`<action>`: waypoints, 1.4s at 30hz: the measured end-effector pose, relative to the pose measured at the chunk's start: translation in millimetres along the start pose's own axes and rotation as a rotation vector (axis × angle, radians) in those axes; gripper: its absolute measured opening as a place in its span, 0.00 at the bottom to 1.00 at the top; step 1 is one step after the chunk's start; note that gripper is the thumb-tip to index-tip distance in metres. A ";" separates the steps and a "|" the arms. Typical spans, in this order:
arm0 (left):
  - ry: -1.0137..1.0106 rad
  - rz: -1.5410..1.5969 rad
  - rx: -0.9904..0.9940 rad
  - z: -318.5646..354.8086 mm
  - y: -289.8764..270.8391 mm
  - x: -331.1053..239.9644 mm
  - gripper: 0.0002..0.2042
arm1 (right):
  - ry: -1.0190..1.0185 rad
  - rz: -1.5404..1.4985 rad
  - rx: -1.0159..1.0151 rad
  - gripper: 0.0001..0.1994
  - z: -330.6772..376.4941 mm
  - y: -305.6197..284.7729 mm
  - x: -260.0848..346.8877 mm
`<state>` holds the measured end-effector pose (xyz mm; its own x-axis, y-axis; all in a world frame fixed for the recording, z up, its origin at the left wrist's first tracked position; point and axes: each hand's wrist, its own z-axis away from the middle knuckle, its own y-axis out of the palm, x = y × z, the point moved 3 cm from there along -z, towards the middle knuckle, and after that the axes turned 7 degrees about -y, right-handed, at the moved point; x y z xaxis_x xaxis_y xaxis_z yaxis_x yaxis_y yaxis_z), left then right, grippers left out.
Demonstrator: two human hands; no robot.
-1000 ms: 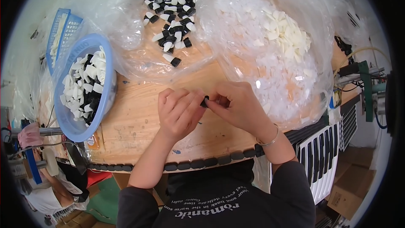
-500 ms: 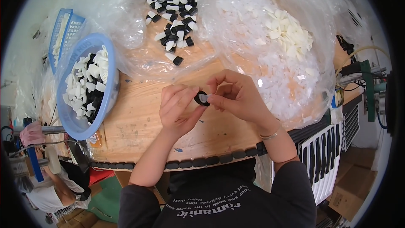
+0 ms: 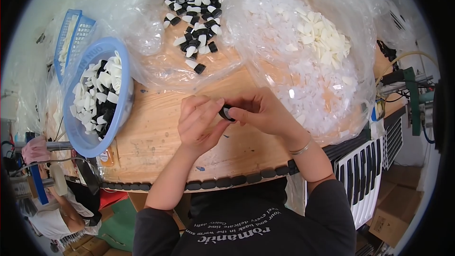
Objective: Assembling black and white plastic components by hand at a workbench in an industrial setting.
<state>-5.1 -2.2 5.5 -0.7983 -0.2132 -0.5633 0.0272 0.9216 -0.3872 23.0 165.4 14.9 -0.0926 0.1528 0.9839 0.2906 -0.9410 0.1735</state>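
Over the middle of the table, my left hand pinches a small black round piece with a pale centre between thumb and fingers. From the other side my right hand closes on the same piece, its thumb laid against the pale centre and its fingers curled behind. Part of the piece is hidden by my fingers. Beyond my hands, a pile of black pieces with white tabs lies on a clear plastic sheet. To the right are many thin clear pieces and a heap of cream-coloured flat pieces.
A blue basin of black and white pieces stands at left, beside a blue basket. Dark oval pieces line the table's front edge. Equipment sits at right. Another person's arm shows at lower left.
My right hand has come down and closer to the black piece; its thumb now presses on the pale centre, its fingers folded behind. My left hand has barely moved.
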 end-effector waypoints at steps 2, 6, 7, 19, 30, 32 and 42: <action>0.007 -0.003 0.009 0.1 0.3 -0.3 0.24 | -0.023 0.057 -0.084 0.14 1.1 4.3 -2.7; -0.011 0.000 0.012 0.5 0.7 0.8 0.23 | -0.135 0.217 -0.127 0.13 2.1 9.3 -4.5; -0.030 0.010 0.001 0.6 0.7 1.4 0.23 | -0.076 0.163 -0.122 0.13 1.2 8.3 -6.1; 0.038 0.044 -0.026 3.8 1.6 -4.4 0.23 | -0.145 -0.222 -0.092 0.09 -3.9 12.0 -17.1; -0.207 0.061 -0.160 1.6 -11.7 14.1 0.21 | -0.167 0.566 -0.536 0.08 -9.3 -93.3 18.9; -0.272 0.149 -0.231 0.1 -12.4 15.4 0.21 | -0.166 0.981 -0.751 0.07 -10.5 -157.2 24.9; -0.220 0.055 -0.004 -1.3 -5.6 12.2 0.22 | 0.044 1.379 -0.606 0.06 -29.1 -198.9 -13.4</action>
<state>-15.7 -9.5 1.7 -0.6454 -0.2279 -0.7290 0.0643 0.9348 -0.3492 -61.3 341.8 -34.1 -0.1134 -0.9291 0.3520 -0.2540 -0.3154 -0.9143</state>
